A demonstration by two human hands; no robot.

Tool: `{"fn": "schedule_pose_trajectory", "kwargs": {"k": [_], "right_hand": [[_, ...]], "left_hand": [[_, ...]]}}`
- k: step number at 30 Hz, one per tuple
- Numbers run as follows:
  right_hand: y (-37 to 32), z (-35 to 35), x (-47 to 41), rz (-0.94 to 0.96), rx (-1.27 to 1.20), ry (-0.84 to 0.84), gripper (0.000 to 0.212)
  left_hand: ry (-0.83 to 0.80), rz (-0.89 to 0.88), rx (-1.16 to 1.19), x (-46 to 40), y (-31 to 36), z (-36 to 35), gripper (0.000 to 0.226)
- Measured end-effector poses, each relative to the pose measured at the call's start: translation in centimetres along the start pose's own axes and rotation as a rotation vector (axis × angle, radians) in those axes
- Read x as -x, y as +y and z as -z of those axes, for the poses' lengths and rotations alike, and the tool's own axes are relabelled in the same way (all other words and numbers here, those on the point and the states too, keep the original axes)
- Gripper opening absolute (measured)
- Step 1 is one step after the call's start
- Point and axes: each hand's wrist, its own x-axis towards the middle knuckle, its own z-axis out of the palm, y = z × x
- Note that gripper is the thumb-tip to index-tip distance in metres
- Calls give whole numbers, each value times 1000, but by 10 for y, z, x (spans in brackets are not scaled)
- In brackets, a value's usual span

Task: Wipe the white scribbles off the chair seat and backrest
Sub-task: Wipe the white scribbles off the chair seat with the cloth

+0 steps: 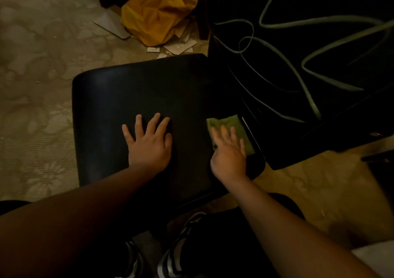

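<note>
The black chair seat (132, 90) fills the middle of the view and looks dark and unmarked. The black backrest (298, 49) rises at the right, covered in looping white scribbles (319, 22). My left hand (149, 141) lies flat on the seat with fingers spread. My right hand (229, 152) presses flat on a folded green cloth (234, 124) at the seat's right rear, next to the backrest's base. A short white line (247, 126) shows just right of the cloth.
A crumpled yellow bag (157, 15) and scraps of cardboard (113, 25) lie on the patterned carpet (36, 98) beyond the seat. A dark furniture leg (202, 26) stands beside the bag. My shoes (170, 256) are below the seat's near edge.
</note>
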Motion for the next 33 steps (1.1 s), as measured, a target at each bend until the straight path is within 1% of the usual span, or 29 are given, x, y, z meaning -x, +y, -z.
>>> {"fn": "schedule_pose_trajectory", "kwargs": {"k": [2, 5, 7, 8, 10, 14, 16, 19, 22, 24, 27, 29, 30, 31, 33], "right_hand": [[-21, -7, 22, 107, 20, -33, 75], [-45, -21, 49, 298, 28, -71, 75], [-43, -22, 50, 341, 35, -84, 74], [-38, -19, 46, 332, 28, -77, 74], [-21, -13, 37, 253, 1, -32, 73], [23, -2, 17, -15, 2, 42, 70], [42, 2, 10, -117, 21, 65, 70], [53, 3, 8, -183, 33, 80, 71], [39, 2, 16, -216, 7, 87, 74], [18, -2, 33, -118, -9, 58, 77], [-19, -14, 68, 164, 22, -39, 78], [-28, -17, 78, 311, 25, -92, 78], [-26, -15, 75, 346, 20, -102, 76], [-20, -12, 69, 340, 11, -94, 74], [-1, -6, 53, 228, -14, -24, 73]], "left_hand": [[-1, -59, -12, 4, 1, -2, 56], [-5, -139, -55, 12, 2, -7, 57], [-5, -165, -70, 18, 0, -11, 58], [-5, -167, -71, 22, -2, -13, 58], [-1, -163, -72, 27, -4, -15, 60], [-25, -174, -64, 35, -4, -12, 63], [-51, -169, -67, 40, -3, -10, 64], [-60, -145, -75, 44, 0, -12, 65], [-47, -127, -86, 45, 5, -15, 66], [-38, -124, -92, 44, 6, -18, 66], [-33, -128, -104, 44, 5, -20, 65], [-29, -140, -108, 44, 3, -21, 65], [-33, -143, -103, 44, 1, -21, 65], [-40, -146, -96, 43, 0, -20, 65], [-53, -160, -77, 40, -4, -17, 64]]}}
